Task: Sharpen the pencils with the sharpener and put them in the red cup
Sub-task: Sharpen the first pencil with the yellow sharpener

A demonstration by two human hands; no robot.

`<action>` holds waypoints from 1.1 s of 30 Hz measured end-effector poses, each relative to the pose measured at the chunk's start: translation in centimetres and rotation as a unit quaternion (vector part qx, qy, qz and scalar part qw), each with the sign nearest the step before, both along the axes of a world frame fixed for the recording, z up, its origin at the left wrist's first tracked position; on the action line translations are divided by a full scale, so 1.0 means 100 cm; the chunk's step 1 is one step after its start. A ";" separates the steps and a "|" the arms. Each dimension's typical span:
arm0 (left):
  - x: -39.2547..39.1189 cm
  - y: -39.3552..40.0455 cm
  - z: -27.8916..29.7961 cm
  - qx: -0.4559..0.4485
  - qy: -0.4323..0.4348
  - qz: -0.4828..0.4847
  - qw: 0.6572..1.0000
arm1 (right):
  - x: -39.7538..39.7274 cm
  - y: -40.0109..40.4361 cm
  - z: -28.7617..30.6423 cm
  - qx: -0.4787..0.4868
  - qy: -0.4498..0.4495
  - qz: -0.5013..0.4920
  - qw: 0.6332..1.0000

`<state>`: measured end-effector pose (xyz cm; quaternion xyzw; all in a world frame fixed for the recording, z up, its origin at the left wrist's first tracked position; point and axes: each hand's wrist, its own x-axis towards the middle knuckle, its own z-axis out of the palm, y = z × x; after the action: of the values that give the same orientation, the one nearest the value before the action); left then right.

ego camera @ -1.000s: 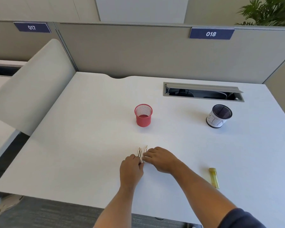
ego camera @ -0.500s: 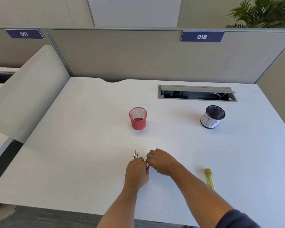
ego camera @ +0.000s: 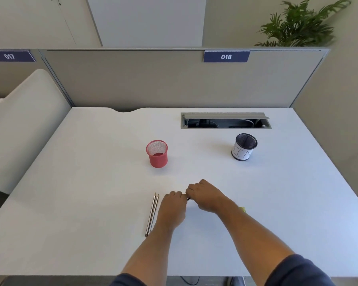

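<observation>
The red mesh cup [ego camera: 157, 154] stands upright mid-table, with nothing seen inside. Two pencils [ego camera: 152, 214] lie side by side on the white table [ego camera: 91, 203], tips pointing away, just left of my left hand [ego camera: 172, 207]. My right hand [ego camera: 205, 196] meets the left knuckle to knuckle, both with fingers curled. A short dark piece of a pencil [ego camera: 188, 199] shows in the gap between them; the rest of it is hidden. My right forearm covers most of the yellow sharpener [ego camera: 242, 209].
A black mesh cup with a white paper label [ego camera: 244, 147] stands at the right. An open cable tray [ego camera: 225, 120] is set into the table behind it. Grey partition walls enclose the back and right side; a curved divider [ego camera: 23, 124] is at the left.
Both hands have shifted right and off two pencils, which now lie uncovered on the table. The camera has tilted up, and the right forearm now covers most of the sharpener.
</observation>
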<state>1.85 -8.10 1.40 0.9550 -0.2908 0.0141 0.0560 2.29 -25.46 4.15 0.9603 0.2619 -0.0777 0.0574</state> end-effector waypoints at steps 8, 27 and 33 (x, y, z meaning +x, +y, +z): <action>-0.002 -0.019 0.007 0.032 0.025 -0.035 0.999 | -0.021 -0.049 0.008 0.028 0.070 -0.178 0.981; -0.011 -0.023 0.032 -0.007 0.063 0.019 0.998 | -0.070 -0.085 0.015 -0.023 0.148 -0.518 0.842; -0.016 -0.021 0.027 -0.106 0.143 0.076 0.981 | -0.053 -0.073 0.021 0.120 0.150 -0.536 0.822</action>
<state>0.22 -10.18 4.06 0.9551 -0.2036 -0.0874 0.1964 -3.05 -32.72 6.23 0.9251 -0.2814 -0.2071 -0.1485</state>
